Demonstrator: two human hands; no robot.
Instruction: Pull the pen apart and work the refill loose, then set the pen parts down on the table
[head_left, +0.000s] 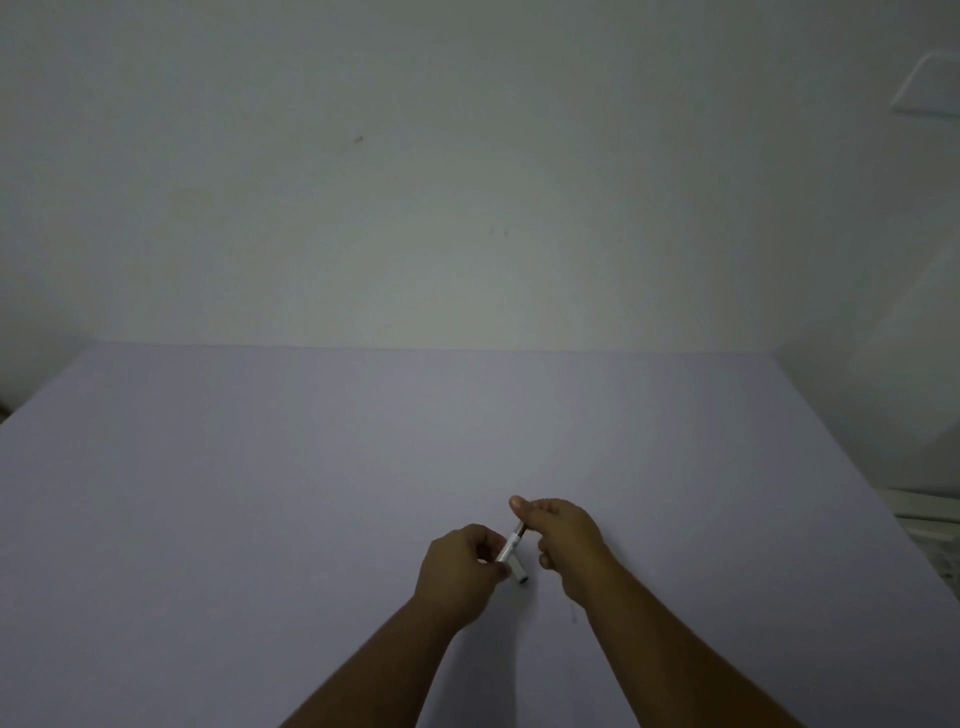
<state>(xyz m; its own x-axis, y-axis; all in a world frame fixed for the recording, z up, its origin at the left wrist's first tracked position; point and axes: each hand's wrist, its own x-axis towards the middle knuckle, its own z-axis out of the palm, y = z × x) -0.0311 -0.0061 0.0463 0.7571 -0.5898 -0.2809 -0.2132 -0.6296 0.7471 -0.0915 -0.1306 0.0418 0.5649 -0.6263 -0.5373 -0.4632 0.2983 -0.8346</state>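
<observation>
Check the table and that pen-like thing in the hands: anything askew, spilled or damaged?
Nothing stands out. The left hand and right hand both grip the small pen-like stick above the lilac table; no spill or break shows. Dim light hides finer detail.

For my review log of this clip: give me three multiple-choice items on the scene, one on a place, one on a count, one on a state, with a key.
1. Where is the pen?
A. Flat on the table
B. Held between both hands above the table
C. On the wall

2. How many hands touch it?
A. None
B. One
C. Two

3. How does the left hand stand?
A. Fingers curled round the pen's barrel
B. Flat on the table
C. Out of view

Key: 1 B, both hands hold it over the lavender surface. 2 C, the right hand pinches its upper end, the left its lower part. 3 A, fingers wrap the light barrel.
</observation>
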